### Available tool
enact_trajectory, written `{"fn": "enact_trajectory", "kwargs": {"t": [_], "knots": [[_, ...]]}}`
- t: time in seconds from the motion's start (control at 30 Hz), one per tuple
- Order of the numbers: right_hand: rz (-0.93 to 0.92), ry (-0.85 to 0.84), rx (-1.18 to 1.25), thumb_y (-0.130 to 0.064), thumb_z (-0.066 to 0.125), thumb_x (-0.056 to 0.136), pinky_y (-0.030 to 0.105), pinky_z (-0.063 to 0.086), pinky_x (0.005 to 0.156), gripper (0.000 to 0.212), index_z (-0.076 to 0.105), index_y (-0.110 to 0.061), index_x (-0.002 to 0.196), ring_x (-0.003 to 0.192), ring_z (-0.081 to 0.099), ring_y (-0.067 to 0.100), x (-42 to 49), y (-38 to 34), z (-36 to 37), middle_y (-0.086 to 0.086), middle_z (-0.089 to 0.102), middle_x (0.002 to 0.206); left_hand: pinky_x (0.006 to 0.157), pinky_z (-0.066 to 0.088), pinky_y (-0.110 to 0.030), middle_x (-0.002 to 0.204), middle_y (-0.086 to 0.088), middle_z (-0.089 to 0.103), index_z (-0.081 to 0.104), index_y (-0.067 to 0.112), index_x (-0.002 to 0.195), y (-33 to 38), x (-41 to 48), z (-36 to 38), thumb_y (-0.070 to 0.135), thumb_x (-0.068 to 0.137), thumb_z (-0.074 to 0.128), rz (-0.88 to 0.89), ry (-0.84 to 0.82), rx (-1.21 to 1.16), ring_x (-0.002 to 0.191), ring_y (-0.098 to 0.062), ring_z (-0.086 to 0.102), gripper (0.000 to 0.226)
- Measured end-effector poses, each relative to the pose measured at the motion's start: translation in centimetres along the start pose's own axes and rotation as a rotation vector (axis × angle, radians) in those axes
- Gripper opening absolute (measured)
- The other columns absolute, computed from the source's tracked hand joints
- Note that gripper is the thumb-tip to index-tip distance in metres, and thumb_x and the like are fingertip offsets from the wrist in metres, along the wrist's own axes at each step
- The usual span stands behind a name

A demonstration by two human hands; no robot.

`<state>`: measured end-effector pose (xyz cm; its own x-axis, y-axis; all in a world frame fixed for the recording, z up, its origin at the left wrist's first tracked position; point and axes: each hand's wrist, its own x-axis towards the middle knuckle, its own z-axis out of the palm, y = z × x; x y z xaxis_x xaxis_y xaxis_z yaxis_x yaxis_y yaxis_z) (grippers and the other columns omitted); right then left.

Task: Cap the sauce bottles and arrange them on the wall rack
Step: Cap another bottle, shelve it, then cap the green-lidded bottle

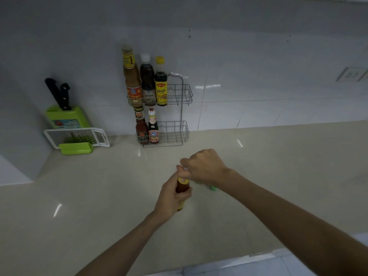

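Head view: left hand (171, 196) wraps around the body of a red sauce bottle (182, 187) with a yellow label, holding it upright over the beige countertop (89, 196), near centre; whether the bottle's base touches the counter I cannot tell. Right hand (205, 166) is closed over the bottle's top, fingers pinched on what looks like a pale cap, mostly hidden by the fingers. A small green thing (213, 188) peeks out from under the right wrist, too hidden to name.

Far centre, a two-tier wire wall rack (182, 100) hangs on the white tiled wall (258, 76), its bottom just at the counter's far edge. Top tier, left side: tall brown sauce bottle with yellow neck label (131, 76), dark bottle with white cap (147, 80), dark bottle with yellow cap (161, 82), side by side and touching. Bottom tier, left side: red chili sauce bottle (141, 126) and a dark bottle with red-white cap (153, 126). Right halves of both tiers hold nothing.

Far left: green knife block (65, 118) with two black-handled knives (59, 94), a white grater (79, 136) leaning in front, and a green container (76, 148) at its near side. Wall socket (350, 74) far right.
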<state>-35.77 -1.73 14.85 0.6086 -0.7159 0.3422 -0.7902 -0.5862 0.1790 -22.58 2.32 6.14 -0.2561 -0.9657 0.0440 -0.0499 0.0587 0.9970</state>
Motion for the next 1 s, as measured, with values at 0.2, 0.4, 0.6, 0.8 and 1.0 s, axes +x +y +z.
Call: {"fn": "enact_trajectory", "kwargs": {"t": [0.2, 0.4, 0.6, 0.8, 1.0], "knots": [[0.188, -0.176, -0.007, -0.063, 0.025, 0.093, 0.029, 0.029, 0.052, 0.06, 0.057, -0.013, 0.088, 0.059, 0.054, 0.027, 0.5, -1.3, -1.2, 0.006, 0.057, 0.063, 0.056, 0.034, -0.033, 0.064, -0.001, 0.048, 0.057, 0.024, 0.087, -0.5, 0.0, -0.8, 0.014, 0.08, 0.058, -0.063, -0.085, -0.065, 0.058, -0.017, 0.043, 0.012], [-0.178, -0.188, -0.017, -0.041, 0.031, 0.092, 0.02, 0.02, 0.042, 0.042, 0.047, -0.015, 0.062, 0.032, 0.034, 0.021, 1.0, 0.1, -1.2, 0.0, 0.05, 0.043, 0.073, 0.048, -0.024, 0.08, 0.006, 0.062, 0.057, 0.017, 0.091, -0.1, -0.1, -2.3, 0.005, 0.079, 0.068, -0.099, -0.202, 0.062, 0.076, -0.01, 0.059, 0.019], [0.181, -0.268, -0.098, -0.026, 0.04, 0.098, 0.03, 0.034, 0.057, 0.027, 0.059, -0.015, 0.114, 0.069, 0.055, 0.027, 2.7, -3.5, -0.8, 0.008, 0.063, 0.082, 0.051, 0.037, -0.016, 0.068, 0.0, 0.055, 0.054, 0.036, 0.098, -0.1, 0.2, -1.0, -0.001, 0.077, 0.059, -0.009, 0.17, 0.096, 0.059, -0.006, 0.046, 0.044], [0.393, -0.217, 0.137, -0.056, 0.038, 0.093, 0.031, 0.035, 0.063, 0.049, 0.058, -0.012, 0.1, 0.076, 0.06, 0.031, 4.0, -4.0, -0.4, 0.008, 0.053, 0.074, 0.054, 0.044, -0.027, 0.074, -0.011, 0.057, 0.047, 0.031, 0.092, 0.4, 1.4, -3.1, 0.006, 0.079, 0.068, -0.009, 0.165, 0.114, 0.062, -0.012, 0.05, 0.036], [0.382, -0.113, 0.366, -0.051, 0.05, 0.088, 0.028, 0.038, 0.059, 0.031, 0.053, -0.02, 0.085, 0.064, 0.051, 0.024, 5.7, -2.3, -1.2, 0.002, 0.052, 0.067, 0.072, 0.057, -0.028, 0.101, -0.001, 0.065, 0.054, 0.032, 0.115, -1.3, 2.0, -7.7, 0.022, 0.065, 0.085, -0.118, -0.102, 0.098, 0.087, -0.013, 0.063, 0.06]]}}
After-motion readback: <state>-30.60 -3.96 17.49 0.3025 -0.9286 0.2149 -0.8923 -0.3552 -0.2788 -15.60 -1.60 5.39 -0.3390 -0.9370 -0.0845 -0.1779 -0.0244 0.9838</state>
